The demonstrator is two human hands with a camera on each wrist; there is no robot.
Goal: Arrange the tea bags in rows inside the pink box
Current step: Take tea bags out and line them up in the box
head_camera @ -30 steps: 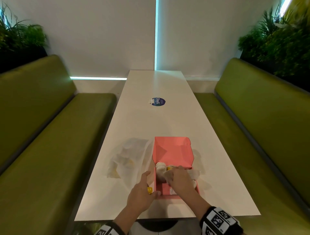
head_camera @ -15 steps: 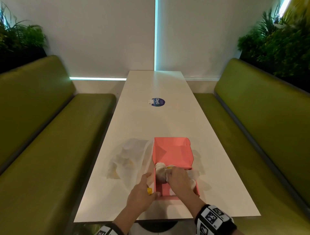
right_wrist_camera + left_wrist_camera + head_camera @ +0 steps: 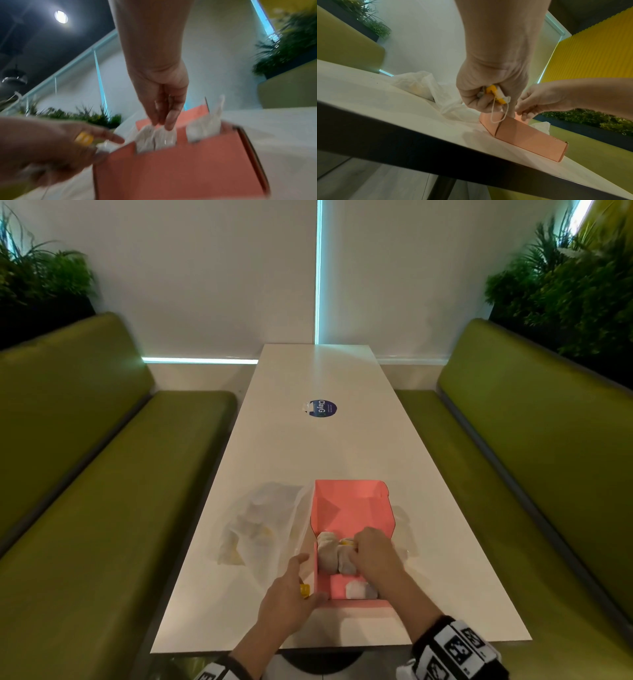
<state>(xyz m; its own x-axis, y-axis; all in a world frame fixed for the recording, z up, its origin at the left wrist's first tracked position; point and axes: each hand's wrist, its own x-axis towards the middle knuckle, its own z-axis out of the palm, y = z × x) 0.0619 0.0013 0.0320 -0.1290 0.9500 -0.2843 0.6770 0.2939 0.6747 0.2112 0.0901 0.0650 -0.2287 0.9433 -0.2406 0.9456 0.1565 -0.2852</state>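
Observation:
The pink box [image 3: 352,508] stands open on the white table [image 3: 325,446], lid tipped back. Several tea bags [image 3: 329,553] stand upright in its far half, and another tea bag [image 3: 356,590] lies at the near wall. My right hand [image 3: 359,549] reaches into the box, and its fingertips [image 3: 169,126] pinch the top of an upright tea bag [image 3: 164,136]. My left hand [image 3: 308,580] rests against the box's near left corner. Its fingers [image 3: 481,104] curl round a tea bag with a yellow tag [image 3: 494,94], whose string hangs in a loop.
A clear plastic bag [image 3: 263,525] with more tea bags lies just left of the box. A thin clear wrapper [image 3: 404,546] pokes out at the box's right. A blue round sticker [image 3: 322,408] lies farther along the table. Green benches [image 3: 120,508] flank both sides.
My right hand has shifted a little farther into the box, onto the upright tea bags. My left hand has stayed at the box's corner with its tea bag.

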